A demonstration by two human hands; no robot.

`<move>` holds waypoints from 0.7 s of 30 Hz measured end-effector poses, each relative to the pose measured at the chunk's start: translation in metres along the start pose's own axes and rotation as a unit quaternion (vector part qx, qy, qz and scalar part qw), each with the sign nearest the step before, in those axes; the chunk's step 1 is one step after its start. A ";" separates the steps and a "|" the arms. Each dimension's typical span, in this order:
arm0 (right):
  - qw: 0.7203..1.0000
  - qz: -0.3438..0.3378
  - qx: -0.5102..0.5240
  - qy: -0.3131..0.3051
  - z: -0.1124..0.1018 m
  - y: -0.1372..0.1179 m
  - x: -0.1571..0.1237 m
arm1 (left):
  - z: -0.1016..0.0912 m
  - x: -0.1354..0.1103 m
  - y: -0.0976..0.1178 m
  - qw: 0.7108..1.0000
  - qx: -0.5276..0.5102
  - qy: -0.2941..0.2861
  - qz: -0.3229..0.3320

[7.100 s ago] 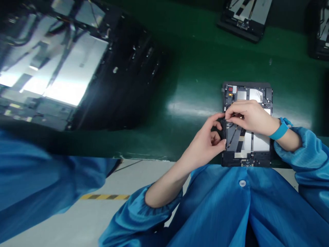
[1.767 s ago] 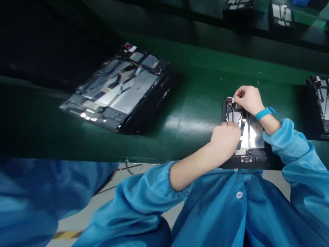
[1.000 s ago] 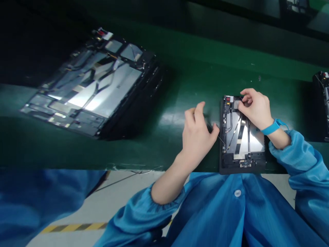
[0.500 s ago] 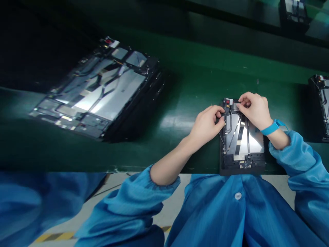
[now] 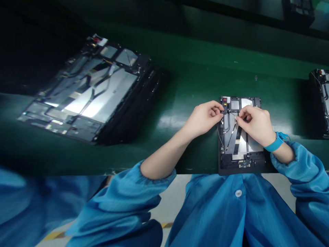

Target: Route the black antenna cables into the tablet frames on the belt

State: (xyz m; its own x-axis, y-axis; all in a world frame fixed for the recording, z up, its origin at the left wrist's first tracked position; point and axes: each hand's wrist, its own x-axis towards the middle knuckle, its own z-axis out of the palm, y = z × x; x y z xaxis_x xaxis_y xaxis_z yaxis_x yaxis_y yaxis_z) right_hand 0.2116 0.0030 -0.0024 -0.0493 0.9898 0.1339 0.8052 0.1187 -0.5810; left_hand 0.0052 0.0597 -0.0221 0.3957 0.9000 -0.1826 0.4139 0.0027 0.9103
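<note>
An opened tablet (image 5: 253, 147) with its inner parts bare lies at the table's front edge before me. Dark ribbon cables (image 5: 238, 137) run across its silvery inner plate. A thin wire (image 5: 219, 133) loops along the tablet's left edge and up to my left hand (image 5: 204, 116), which is closed in a pinch at the upper left side. My right hand (image 5: 255, 123), wearing a blue wrist strap (image 5: 273, 144), is pinched over the upper middle of the tablet. Between its thumb and finger is what looks like the end of the thin wire.
To my left stands a stack of similar opened tablets (image 5: 113, 92) on the green table (image 5: 190, 82). Another stack (image 5: 325, 103) is at the right edge, and more dark units (image 5: 300, 13) sit on the far upper level. A blue sleeve of another person (image 5: 38, 202) shows at lower left.
My right hand has moved down and slightly left from the tablet's top edge to its upper middle, uncovering the top right corner. My left hand stays about the same place.
</note>
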 end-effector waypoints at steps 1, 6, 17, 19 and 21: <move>1.000 -0.001 0.007 0.000 0.001 0.002 -0.001 | -0.002 0.001 0.000 1.000 -0.014 -0.009 -0.007; 0.998 0.004 0.055 0.000 0.004 0.009 -0.005 | -0.007 0.004 0.005 0.998 -0.035 -0.035 -0.040; 0.994 -0.005 0.108 0.009 0.007 0.013 -0.008 | 0.012 0.002 0.002 0.994 -0.032 0.076 -0.076; 0.994 0.001 0.110 0.003 0.007 0.014 -0.008 | 0.009 0.003 0.006 0.994 -0.016 0.071 -0.080; 0.993 0.001 0.115 -0.003 0.006 0.014 -0.008 | 0.002 0.006 0.013 0.995 0.028 0.055 -0.078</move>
State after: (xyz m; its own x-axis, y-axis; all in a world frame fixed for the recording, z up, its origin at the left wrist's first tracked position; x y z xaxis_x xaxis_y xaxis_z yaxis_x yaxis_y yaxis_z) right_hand 0.2203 -0.0028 -0.0166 -0.0513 0.9905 0.1278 0.6498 0.1303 -0.7489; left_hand 0.0146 0.0638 -0.0125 0.2330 0.9327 -0.2754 0.5090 0.1243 0.8517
